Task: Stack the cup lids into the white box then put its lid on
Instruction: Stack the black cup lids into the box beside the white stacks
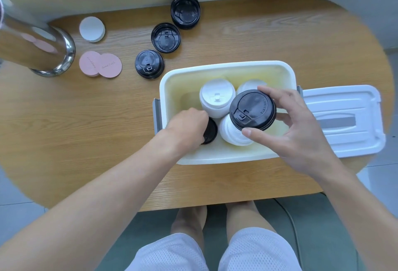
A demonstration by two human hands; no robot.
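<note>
Bare knees and white mesh shorts sat closest under my view, below the counter's edge. My right hand had its fingers and thumb curled round the rim of a black plastic cup lid, holding it above the stacks of white plastic cup lids inside the white rectangular plastic box. My left hand reached down into the box's left side, fingers bent over another black cup lid low in the box; whether they gripped it or only touched it I could not tell. Just right of the box, the white box lid lay flat on the wooden counter. Behind the box to the left, three more stacks of black lids lay in a diagonal row. Farther left were pink round coasters, a white round disc and a shiny metal cylinder.
</note>
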